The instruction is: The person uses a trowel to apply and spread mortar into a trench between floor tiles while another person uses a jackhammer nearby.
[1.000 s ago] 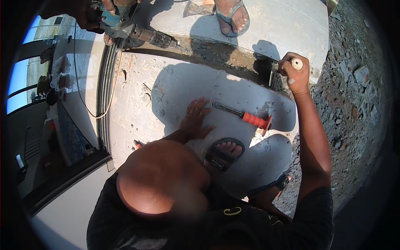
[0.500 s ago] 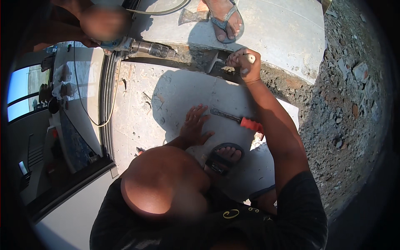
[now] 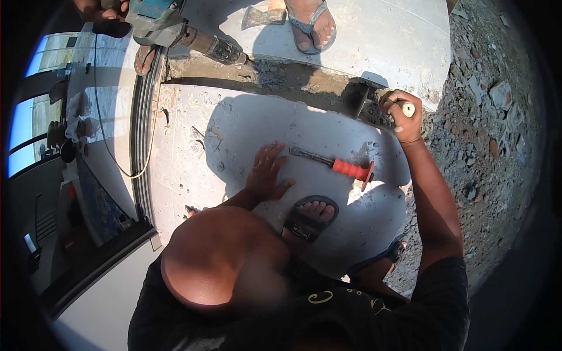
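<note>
My right hand (image 3: pixel 404 114) is wrapped round the pale handle of a trowel (image 3: pixel 364 102), its dark blade dipping into the right part of a narrow trench (image 3: pixel 316 81) cut across the concrete. My left hand (image 3: pixel 268 175) rests on the grey slab (image 3: pixel 257 126) with its fingers spread, holding nothing. Just right of it lies a chisel (image 3: pixel 354 168) with a red ribbed hand guard, touched by neither hand. A co-worker grips a power hammer drill (image 3: pixel 205 44), whose bit reaches the trench's left part.
A co-worker's sandalled foot (image 3: pixel 316 23) stands on the far slab beside an axe-like tool head (image 3: pixel 263 17). At left a cable (image 3: pixel 108 131) hangs along a dark door track (image 3: pixel 143 134). Rubble (image 3: pixel 486 128) covers the ground at right.
My right hand has drawn the trowel to the right along the trench. The drill has shifted, its tip now over the trench. My left hand stays on the slab.
</note>
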### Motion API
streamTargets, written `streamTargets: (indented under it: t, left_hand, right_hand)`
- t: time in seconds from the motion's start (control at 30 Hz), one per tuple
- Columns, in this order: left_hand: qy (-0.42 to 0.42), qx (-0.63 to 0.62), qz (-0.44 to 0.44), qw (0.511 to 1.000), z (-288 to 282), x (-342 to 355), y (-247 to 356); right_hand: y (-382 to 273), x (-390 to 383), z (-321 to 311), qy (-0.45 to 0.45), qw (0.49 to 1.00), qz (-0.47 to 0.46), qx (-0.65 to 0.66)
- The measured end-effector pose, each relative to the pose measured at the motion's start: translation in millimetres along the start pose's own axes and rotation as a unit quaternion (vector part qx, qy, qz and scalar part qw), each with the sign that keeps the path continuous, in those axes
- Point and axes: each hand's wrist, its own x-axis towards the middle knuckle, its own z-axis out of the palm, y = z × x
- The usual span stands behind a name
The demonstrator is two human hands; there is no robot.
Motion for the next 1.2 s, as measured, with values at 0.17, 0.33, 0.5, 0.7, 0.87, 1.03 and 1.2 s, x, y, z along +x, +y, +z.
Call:
streamTargets:
  t: [0.17,0.33,0.5,0.7,0.87,1.03,1.2]
  left_hand:
    - [-0.001,0.012,-0.011,1.0,-10,-6,-3]
    - [-0.004,-0.001,0.0,1.0,-2,-1,-1]
    - [-0.01,0.005,-0.002,1.0,-3,-3,0]
    - [-0.002,-0.006,0.002,1.0,-1,-3,-2]
    - [-0.01,0.005,0.0,1.0,-6,-6,0]
    - [-0.012,0.008,0.003,1.0,-3,1,0]
    - [-0.015,0.012,-0.004,1.0,-4,-3,-2]
  right_hand:
    - [-26,41,69,0.113,0.971,0.083,0.193]
    - [-16,53,177,0.055,0.947,0.119,0.293]
    - [40,50,205,-0.144,0.987,0.024,0.07]
    - [29,55,122,-0.113,0.983,0.091,0.109]
    - [-22,65,110,-0.078,0.997,0.017,-0.023]
    - [-7,58,183,-0.035,0.968,0.079,0.237]
    - [35,41,169,-0.135,0.989,0.028,0.056]
